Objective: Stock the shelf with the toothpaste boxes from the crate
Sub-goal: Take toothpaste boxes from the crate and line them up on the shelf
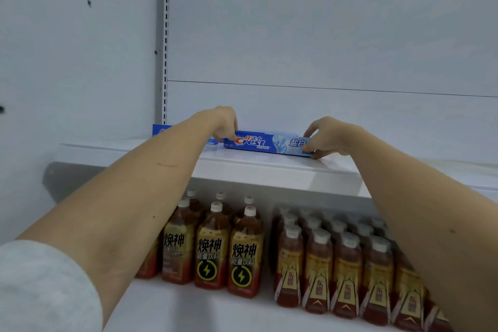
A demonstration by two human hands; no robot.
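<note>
Head view: a blue toothpaste box [265, 143] lies flat on the white shelf [269, 167], long axis running left to right, front face outward. The left hand [225, 122] pinches its left end, the right hand [327, 137] its right end. Another box [161, 129] lies behind the left forearm; drink bottles [242, 250] fill the shelf below.

On the lower white shelf board [204, 312] stand plastic bottles of reddish-brown drink with white caps. A left group of yellow-labelled bottles with black lightning-bolt badges [244, 256] stands in rows, 3 visible in front. Right of that group, apart from it, stands a packed block of bottles with gold-and-red labels [347, 275], several rows deep.
</note>
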